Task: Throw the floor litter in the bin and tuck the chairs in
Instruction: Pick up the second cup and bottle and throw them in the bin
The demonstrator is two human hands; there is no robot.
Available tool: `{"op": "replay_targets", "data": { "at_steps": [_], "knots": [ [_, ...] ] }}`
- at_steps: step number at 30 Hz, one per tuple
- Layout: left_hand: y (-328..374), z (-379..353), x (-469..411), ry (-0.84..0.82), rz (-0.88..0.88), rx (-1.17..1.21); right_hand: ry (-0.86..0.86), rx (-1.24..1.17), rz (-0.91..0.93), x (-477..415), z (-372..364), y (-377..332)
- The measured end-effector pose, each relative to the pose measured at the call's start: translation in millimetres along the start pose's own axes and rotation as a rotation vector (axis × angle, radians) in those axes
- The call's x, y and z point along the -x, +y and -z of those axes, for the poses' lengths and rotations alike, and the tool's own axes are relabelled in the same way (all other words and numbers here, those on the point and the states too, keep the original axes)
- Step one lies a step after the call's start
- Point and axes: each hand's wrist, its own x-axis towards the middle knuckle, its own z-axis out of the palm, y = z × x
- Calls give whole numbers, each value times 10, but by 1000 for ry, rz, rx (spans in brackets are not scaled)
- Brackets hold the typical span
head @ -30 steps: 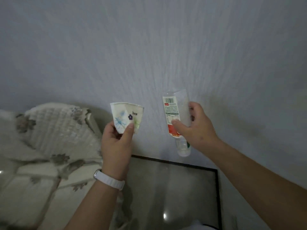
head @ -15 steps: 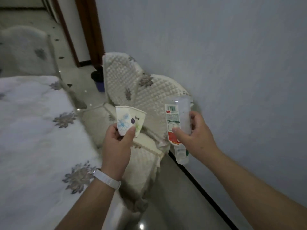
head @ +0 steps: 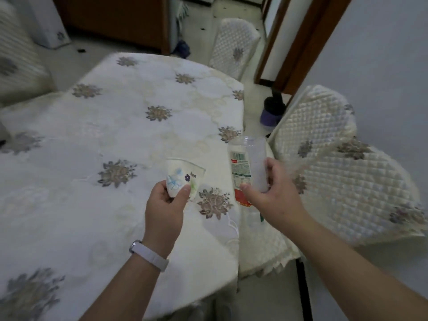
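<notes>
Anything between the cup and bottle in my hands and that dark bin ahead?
Only the quilted chair, backrest overlapping the bin on its right; floor beside the table looks open for the paper cup and plastic bottle.

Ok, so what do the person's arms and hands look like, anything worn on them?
Both forearms are bare: no sleeves in view, no gloves. Behind the left hand sits a whitish wristband with a small silvery piece at one edge. The right hand and wrist wear nothing; no rings show.
</notes>
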Motion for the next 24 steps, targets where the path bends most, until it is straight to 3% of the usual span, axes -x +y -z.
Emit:
{"op": "replay_targets", "data": {
  "at_steps": [12,24],
  "knots": [
    [359,374,495,416,-81,-269,-390,-166,193,-514,-489,-196],
    [452,1450,1420,834,-76,-58,-718,-218,398,132,-1317,-1029]
  ]
}}
